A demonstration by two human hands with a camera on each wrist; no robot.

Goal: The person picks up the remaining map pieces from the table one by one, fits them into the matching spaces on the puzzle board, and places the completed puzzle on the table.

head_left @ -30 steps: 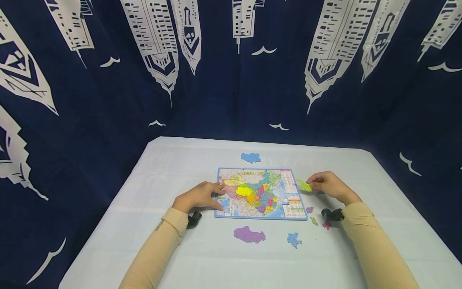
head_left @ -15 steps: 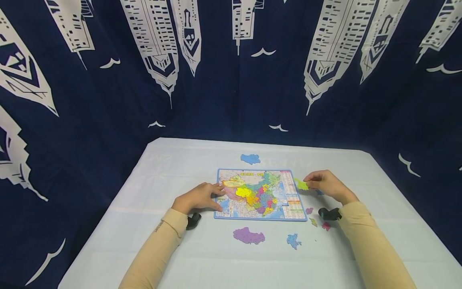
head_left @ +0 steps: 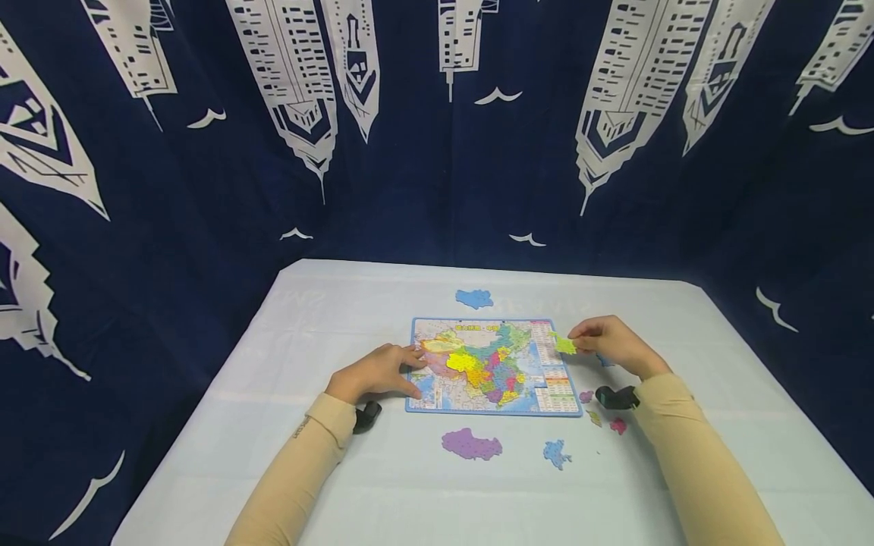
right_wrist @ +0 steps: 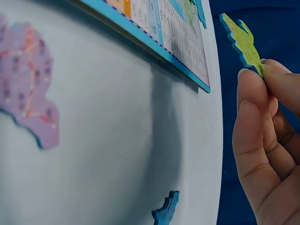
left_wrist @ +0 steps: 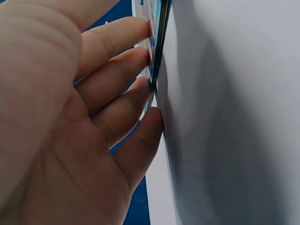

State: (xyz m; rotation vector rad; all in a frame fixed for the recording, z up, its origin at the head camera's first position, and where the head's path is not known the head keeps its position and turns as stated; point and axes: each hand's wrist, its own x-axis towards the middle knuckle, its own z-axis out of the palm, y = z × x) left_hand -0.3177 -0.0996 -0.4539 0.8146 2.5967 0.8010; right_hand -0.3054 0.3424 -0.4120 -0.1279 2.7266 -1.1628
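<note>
A map puzzle board (head_left: 451,403) with a blue rim lies on the table, its middle covered by coloured map pieces. My left hand (head_left: 374,373) rests at the board's left edge. In the left wrist view the fingertips (left_wrist: 140,29) touch the board's surface, and the fingers are nearly straight. Between thumb and fingers, my right hand (head_left: 617,345) pinches a yellow-green puzzle piece (right_wrist: 243,41). That piece is held above the board's upper right edge. The right wrist view shows it lifted and tilted, apart from the board.
On the white table (head_left: 307,470), a blue piece (head_left: 474,299) lies behind the board. In front are a purple piece (head_left: 471,444) and another blue piece (head_left: 556,453). Several small pieces, one of them pink-red (head_left: 617,426), lie to the right, near the right wrist camera (head_left: 614,397).
My right hand has moved left with the yellow-green puzzle piece, bringing it from beside the board to over its right edge. The left hand has stayed in place.
</note>
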